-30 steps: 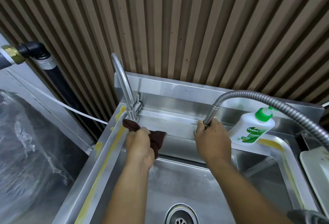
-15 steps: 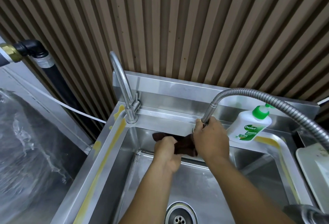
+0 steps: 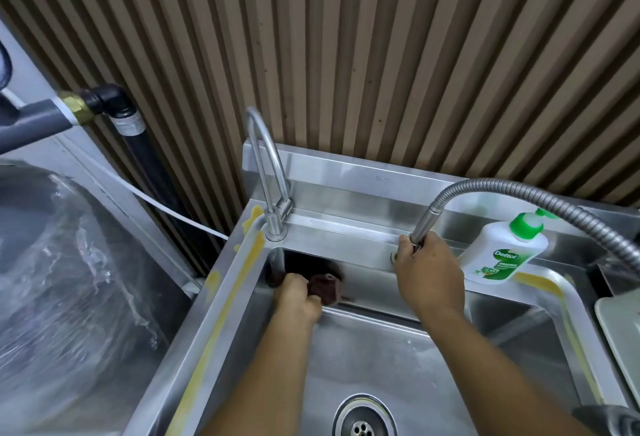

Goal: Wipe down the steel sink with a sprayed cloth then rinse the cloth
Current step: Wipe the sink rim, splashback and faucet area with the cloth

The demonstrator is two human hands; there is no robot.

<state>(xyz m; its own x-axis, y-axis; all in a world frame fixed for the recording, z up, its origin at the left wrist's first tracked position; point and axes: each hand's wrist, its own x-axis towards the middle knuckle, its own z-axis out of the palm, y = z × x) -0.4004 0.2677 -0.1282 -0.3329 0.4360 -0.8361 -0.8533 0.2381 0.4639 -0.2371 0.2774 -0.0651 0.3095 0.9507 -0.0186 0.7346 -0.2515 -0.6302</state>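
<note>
A steel sink (image 3: 367, 356) fills the lower middle, with a round drain (image 3: 362, 418) at the bottom. My left hand (image 3: 298, 300) grips a dark brown cloth (image 3: 323, 288) against the basin's back wall, near its left corner below the curved tap (image 3: 266, 172). My right hand (image 3: 427, 274) is curled round the base of the flexible metal hose (image 3: 519, 189) at the sink's rear ledge.
A white and green soap bottle (image 3: 502, 252) stands on the ledge right of my right hand. Yellow residue streaks the left rim (image 3: 221, 311) and the right rim. A plastic-wrapped object (image 3: 69, 279) lies left; a white tray edge (image 3: 620, 338) is right.
My left hand has swept the cloth from the tap base down onto the back wall, right toward my right hand, then back left to the corner. My right hand stays on the hose.
</note>
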